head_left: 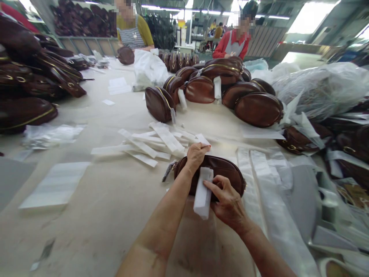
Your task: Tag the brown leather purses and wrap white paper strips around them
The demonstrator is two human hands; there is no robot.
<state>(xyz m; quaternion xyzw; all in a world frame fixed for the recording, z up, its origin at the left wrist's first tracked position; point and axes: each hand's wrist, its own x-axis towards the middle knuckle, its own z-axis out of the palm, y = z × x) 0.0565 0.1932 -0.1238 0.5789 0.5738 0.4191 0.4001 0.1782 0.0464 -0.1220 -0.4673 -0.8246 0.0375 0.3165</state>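
Observation:
A brown leather pouch (pixel 227 173) with a zip stands on the table in front of me. My left hand (pixel 196 154) is closed over its top edge, gripping it. Against the pouch's near side, my right hand (pixel 227 202) pinches a white foam strip (pixel 203 192) that hangs down over the front. A zip pull with a dark tag (pixel 168 172) sticks out at the pouch's left end.
Loose white foam strips (pixel 155 142) lie just beyond the pouch. Several brown pouches (pixel 219 88) are heaped behind them, more at far left (pixel 31 77). Clear plastic bags (pixel 319 88) and sleeves pile up on the right. Two people (pixel 132 30) (pixel 236 38) work at the far side.

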